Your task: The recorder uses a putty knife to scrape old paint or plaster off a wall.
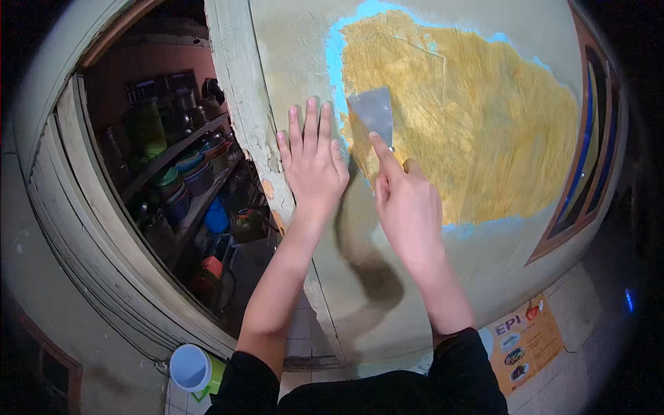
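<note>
My left hand lies flat on the painted wall beside the door frame, fingers spread and pointing up, holding nothing. To its right, my right hand grips a putty knife, its handle hidden in the palm and the index finger stretched along the metal blade. The blade rests against the left part of a large yellow-brown patch on the wall. Bright blue paint edges this patch along its top and left side, with fainter blue along the bottom.
At left, a doorway with a chipped wooden frame shows shelves of pots and buckets. A white-and-green bucket stands on the tiled floor below. A wood-framed window is at right, and a printed orange banner lies lower right.
</note>
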Demonstrator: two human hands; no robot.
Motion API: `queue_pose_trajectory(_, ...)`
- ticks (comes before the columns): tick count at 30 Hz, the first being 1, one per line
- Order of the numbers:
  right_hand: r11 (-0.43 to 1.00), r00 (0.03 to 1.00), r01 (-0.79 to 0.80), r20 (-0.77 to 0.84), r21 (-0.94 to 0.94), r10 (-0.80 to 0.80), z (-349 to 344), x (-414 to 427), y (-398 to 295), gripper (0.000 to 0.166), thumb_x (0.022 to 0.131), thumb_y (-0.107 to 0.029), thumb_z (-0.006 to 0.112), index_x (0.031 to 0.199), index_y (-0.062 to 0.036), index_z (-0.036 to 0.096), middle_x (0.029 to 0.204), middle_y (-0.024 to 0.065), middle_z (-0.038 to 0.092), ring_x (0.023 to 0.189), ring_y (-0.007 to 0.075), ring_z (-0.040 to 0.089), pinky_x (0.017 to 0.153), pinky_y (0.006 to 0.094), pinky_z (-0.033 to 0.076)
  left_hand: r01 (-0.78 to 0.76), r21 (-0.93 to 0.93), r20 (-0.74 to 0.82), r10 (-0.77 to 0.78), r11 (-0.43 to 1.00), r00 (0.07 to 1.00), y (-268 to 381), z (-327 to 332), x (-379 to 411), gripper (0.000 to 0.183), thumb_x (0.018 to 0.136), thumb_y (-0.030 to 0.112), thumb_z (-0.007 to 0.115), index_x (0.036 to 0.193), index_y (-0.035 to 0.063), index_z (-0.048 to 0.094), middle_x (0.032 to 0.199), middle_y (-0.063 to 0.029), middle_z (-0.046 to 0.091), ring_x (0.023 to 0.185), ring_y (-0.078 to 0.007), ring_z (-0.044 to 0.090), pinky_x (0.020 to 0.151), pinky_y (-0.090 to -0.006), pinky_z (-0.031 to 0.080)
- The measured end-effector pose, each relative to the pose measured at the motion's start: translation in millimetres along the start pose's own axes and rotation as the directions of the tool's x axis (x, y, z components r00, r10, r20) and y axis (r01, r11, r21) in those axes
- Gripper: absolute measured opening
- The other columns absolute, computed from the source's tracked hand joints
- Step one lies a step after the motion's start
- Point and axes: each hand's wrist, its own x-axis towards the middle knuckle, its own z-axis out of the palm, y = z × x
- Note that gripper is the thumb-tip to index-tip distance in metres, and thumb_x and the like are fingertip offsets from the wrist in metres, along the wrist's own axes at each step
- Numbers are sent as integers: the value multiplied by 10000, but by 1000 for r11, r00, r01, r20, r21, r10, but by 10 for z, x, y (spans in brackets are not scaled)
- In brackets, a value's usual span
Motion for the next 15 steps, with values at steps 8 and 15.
queue_pose_trajectory(8, 999, 999, 6, 46, -40, -4, -101, 26, -27, 502, 896, -78, 617, 1378, -218, 607, 693, 182, 562, 594, 367, 621, 564, 490, 496, 14, 41, 1, -14, 999, 1000, -2, -15, -21, 575, 972, 215, 443, 1545, 176, 405, 1634, -17, 313, 1519, -290, 240, 1223, -517, 127)
queue_pose_trajectory(15, 999, 998, 35, -51, 11, -35, 16, 111, 42, 472, 903, -88, 619, 1359, -210, 622, 690, 184, 557, 595, 368, 614, 559, 482, 490, 2, -2, 2, -2, 1000, 1000, 18, -9, 8, 555, 996, 227, 392, 1549, 173, 396, 1634, -41, 315, 1521, -333, 228, 1215, -560, 125)
